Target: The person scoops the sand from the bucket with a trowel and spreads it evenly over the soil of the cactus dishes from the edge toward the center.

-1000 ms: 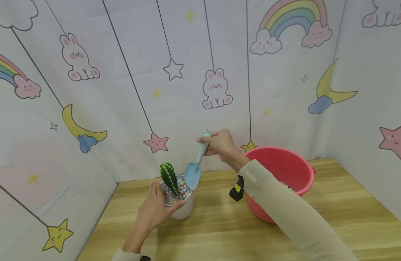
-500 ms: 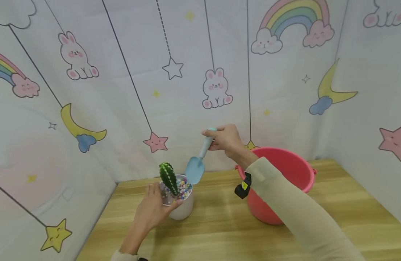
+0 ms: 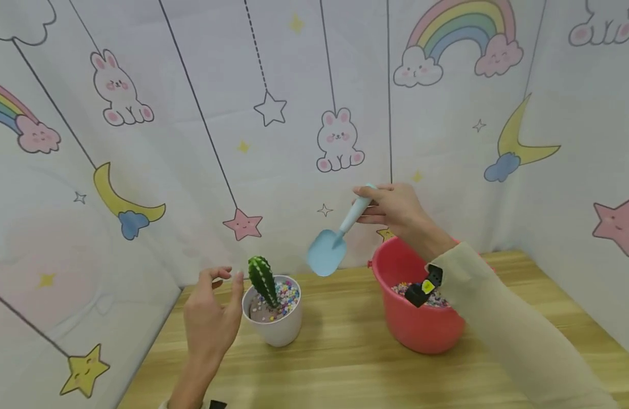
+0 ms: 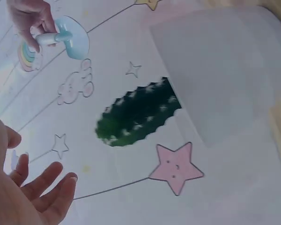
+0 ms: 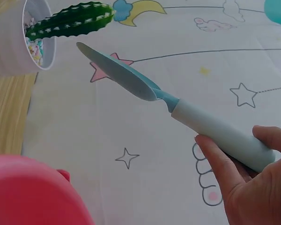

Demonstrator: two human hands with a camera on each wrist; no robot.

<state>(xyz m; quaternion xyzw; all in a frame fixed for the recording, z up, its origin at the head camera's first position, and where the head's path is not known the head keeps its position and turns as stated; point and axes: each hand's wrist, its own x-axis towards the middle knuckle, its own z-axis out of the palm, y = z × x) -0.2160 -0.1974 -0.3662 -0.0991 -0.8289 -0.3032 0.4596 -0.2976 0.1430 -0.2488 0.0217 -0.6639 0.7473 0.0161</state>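
Observation:
My right hand (image 3: 393,207) grips the pale handle of a light blue garden trowel (image 3: 327,253), held in the air between the pot and the bucket with its blade pointing down to the left. In the right wrist view the trowel (image 5: 126,77) shows side-on. A green cactus (image 3: 263,281) stands tilted in a white pot (image 3: 279,332), with small multicoloured pebbles (image 3: 288,298) around it, mostly on the right side. Left of the pot, my left hand (image 3: 212,312) is raised with loosely bent fingers, apart from the pot and holding nothing. The left wrist view shows the cactus (image 4: 138,115) close by.
A red bucket (image 3: 421,326) with more multicoloured pebbles (image 3: 403,288) inside stands on the right, partly behind my right forearm. Pot and bucket rest on a wood-grain table (image 3: 340,352). A white cloth backdrop (image 3: 294,170) printed with rabbits, stars and rainbows rises behind and at both sides.
My right hand has lifted the trowel from the pot's rim up and to the right, towards the bucket. My left hand has let go of the pot and moved left.

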